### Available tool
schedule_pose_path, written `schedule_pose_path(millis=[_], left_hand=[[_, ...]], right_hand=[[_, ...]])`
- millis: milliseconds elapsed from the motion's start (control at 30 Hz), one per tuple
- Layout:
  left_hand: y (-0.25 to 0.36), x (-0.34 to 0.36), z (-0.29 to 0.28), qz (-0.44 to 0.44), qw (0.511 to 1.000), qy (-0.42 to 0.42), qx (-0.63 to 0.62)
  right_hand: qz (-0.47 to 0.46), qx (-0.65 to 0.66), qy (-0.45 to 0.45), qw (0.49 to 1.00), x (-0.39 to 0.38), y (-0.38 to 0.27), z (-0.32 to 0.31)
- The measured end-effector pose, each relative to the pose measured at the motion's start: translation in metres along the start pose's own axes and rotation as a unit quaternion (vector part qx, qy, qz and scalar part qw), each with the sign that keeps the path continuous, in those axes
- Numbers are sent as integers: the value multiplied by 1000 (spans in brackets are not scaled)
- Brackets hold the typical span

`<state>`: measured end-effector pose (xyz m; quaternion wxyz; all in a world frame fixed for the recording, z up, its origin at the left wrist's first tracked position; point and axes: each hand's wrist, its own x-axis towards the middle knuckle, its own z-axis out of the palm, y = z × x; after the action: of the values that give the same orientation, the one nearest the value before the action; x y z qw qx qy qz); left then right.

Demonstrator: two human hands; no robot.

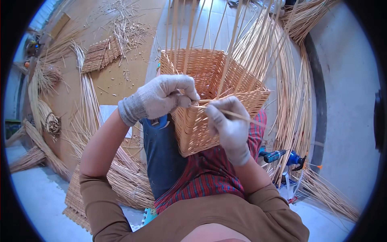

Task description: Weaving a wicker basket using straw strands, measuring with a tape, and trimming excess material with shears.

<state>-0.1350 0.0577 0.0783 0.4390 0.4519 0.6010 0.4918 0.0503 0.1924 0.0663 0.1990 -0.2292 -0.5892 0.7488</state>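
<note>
Pinches wicker basket at top corner with left hand, seemingly for steadiness; grips strand in right hand, likely for control

Your left hand covers part of the basket's near rim; can't tell if those fingertips pinch rim or strand. Your right hand hides a stretch of the strand; its tail blurs out over the plaid cloth. Near wall plus hands block the basket floor. Tips of the upright stakes are cut at the top edge. Blue item by your left cuff is partly hidden, can't ID. Dark object far right runs into the fisheye rim, kind unclear.
</note>
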Motion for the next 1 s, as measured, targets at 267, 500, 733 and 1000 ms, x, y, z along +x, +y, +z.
schedule_pose_path(millis=[267,500,733,1000], left_hand=[[3,-18,13,-25,988,56,-144],[-12,-11,46,14,976,197,-87],[0,-11,57,42,958,280,39],[19,-31,43,28,935,212,283]], right_hand=[[81,116,35,989,15,15,-8],[-189,26,91,977,42,16,-20],[-352,-311,18,883,95,-36,15],[-50,78,145,985,45,37,-123]])
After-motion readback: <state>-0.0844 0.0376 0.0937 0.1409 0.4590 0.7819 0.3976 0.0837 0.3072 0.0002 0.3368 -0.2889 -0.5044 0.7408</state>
